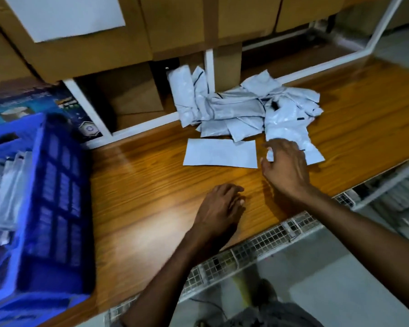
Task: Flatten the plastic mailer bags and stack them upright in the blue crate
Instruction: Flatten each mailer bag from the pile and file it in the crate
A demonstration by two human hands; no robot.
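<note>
Right grip (286, 166) spread half open over the corner of a mailer bag (286, 131) at the near edge of the pile (234, 107), nothing held yet; left grip (220, 206) loose, empty, on counter (151, 185). Blue crate (54, 185) well apart, left. Likely to slip off slick plastic, or drag neighbours along.

Ahead of me, crumpled grey-white mailer bags (243, 107) lie in a loose heap, with one flattened mailer (220, 153) just in front. On my left, the blue crate (57, 185) holds stacked bags (7, 182) upright.
</note>
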